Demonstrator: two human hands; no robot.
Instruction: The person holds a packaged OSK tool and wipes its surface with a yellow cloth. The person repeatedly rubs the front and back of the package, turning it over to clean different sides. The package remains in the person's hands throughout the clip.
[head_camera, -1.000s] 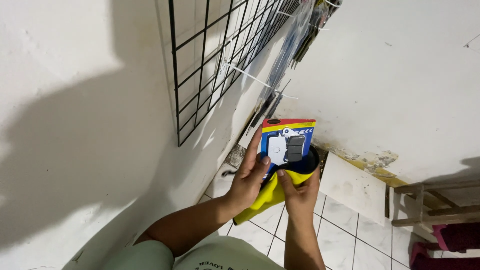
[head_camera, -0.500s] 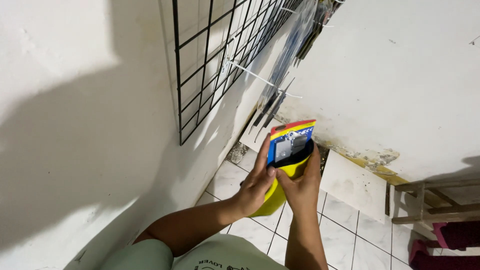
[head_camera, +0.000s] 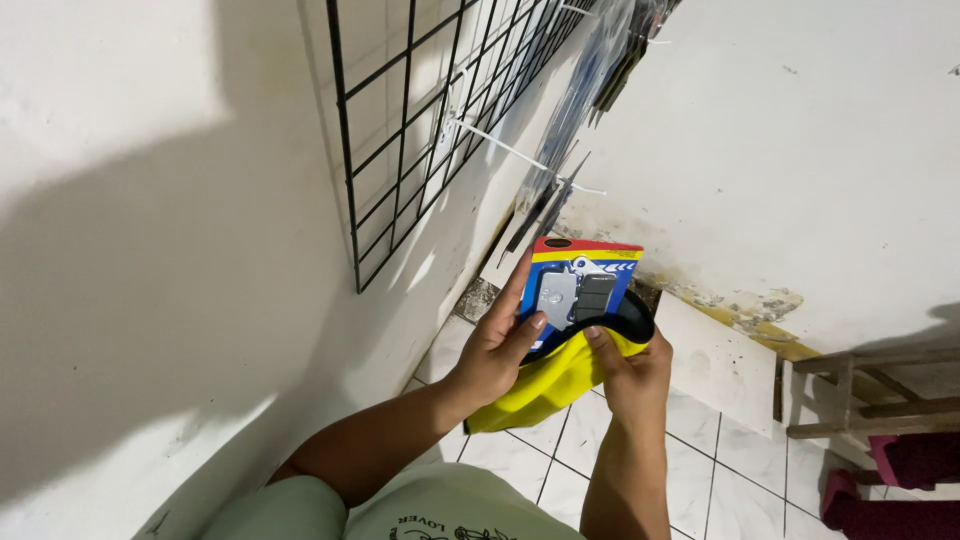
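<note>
A blue, yellow and red blister pack (head_camera: 577, 285) with two grey metal parts under clear plastic stands up out of a yellow bag (head_camera: 545, 385) with a black rim. My left hand (head_camera: 497, 345) grips the pack's left edge, fingers along it and thumb on its front. The bag's rim on the right is pinched by my right hand (head_camera: 630, 370). Both are held in front of me, just below a black wire grid panel (head_camera: 420, 120) on the white wall.
White metal hooks (head_camera: 500, 145) stick out of the grid; dark packaged goods (head_camera: 620, 60) hang further along it. White floor tiles (head_camera: 730, 470) lie below. A wooden bench (head_camera: 870, 395) with dark red cloth stands at the right.
The pack and bag have shifted slightly with my hands. The view has swung a little, so the grid and hooks sit lower in the picture.
</note>
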